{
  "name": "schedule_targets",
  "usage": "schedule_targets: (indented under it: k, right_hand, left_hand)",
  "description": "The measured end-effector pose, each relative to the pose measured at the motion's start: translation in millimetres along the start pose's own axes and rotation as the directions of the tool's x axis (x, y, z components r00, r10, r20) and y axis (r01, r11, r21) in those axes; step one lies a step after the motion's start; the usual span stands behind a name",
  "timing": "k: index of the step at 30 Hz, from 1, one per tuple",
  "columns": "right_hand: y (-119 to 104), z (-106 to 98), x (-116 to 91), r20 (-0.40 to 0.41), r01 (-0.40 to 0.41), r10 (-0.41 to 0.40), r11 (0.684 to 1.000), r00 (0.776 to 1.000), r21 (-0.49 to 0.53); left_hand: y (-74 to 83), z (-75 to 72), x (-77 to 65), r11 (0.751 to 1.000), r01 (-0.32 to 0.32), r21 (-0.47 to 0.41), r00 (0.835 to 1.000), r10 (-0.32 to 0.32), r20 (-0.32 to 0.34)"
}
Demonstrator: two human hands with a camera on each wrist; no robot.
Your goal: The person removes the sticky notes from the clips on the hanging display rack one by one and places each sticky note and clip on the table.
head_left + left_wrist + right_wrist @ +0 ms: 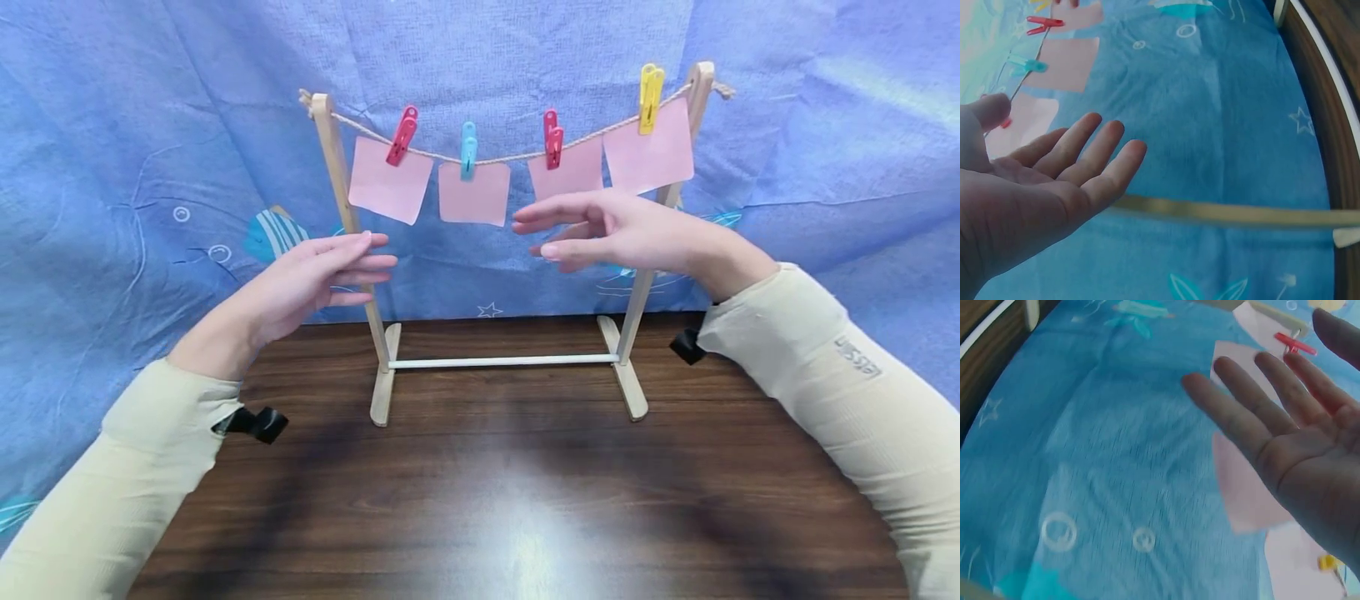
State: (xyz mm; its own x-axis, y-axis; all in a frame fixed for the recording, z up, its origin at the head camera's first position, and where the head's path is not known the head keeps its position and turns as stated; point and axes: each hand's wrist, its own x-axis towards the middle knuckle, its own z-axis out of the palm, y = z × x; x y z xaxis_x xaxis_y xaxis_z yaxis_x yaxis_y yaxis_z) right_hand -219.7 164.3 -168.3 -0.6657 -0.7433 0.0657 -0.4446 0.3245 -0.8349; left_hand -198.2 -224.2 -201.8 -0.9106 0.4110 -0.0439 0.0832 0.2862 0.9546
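A wooden stand (pixel 630 317) carries a string (pixel 517 157) tied between its two posts, sagging in the middle. Several pink paper squares (pixel 474 200) hang from it by clothespins: a red clothespin (pixel 402 136) at left, a light blue clothespin (pixel 468 152), another red clothespin (pixel 552 140), and a yellow clothespin (pixel 650 100) at right. My left hand (pixel 315 275) is raised beside the left post, fingers loosely extended and holding nothing. Below the two right-hand papers hovers my right hand (pixel 622 229), also empty, partly covering them. In the right wrist view its fingers (pixel 1235 406) are spread.
The stand's feet (pixel 382 396) rest on a dark wood table (pixel 480 467), joined by a white crossbar (pixel 502 361). A blue patterned cloth (pixel 480 283) hangs behind. Each wrist wears a black camera mount, such as the left mount (pixel 266 425).
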Motion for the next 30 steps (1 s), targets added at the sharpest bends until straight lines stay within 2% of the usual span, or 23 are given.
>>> schedule_targets:
  k: [7,12,16,23,27,30]
  right_hand:
    - [-13,16,32,-0.076,0.166,-0.156,0.975,0.985,0.148]
    - [-25,26,55,-0.161,0.261,-0.224,0.929,0.961,0.264]
    - [-35,32,69,-0.203,0.305,-0.251,0.903,0.946,0.302]
    - [-47,37,86,-0.232,0.301,-0.234,0.9,0.944,0.316]
    - [-52,37,97,-0.256,0.282,-0.199,0.896,0.946,0.343]
    - [-56,37,104,-0.265,0.25,-0.161,0.903,0.951,0.349]
  left_hand:
    - [-0.9,8.9,17.5,0.992,-0.016,-0.127,0.997,0.026,0.076]
    - [3.7,12.2,25.4,0.968,-0.031,-0.249,0.995,0.053,0.081]
    - [3.0,14.4,31.9,0.959,-0.024,-0.282,0.997,0.045,0.068]
    - [-2.5,15.4,40.5,0.96,-0.012,-0.279,0.999,0.021,0.029]
    - [-2.3,14.2,42.0,0.95,-0.043,-0.309,0.999,0.046,0.003]
    - [-2.7,12.4,41.8,0.931,-0.081,-0.357,0.997,0.083,-0.01]
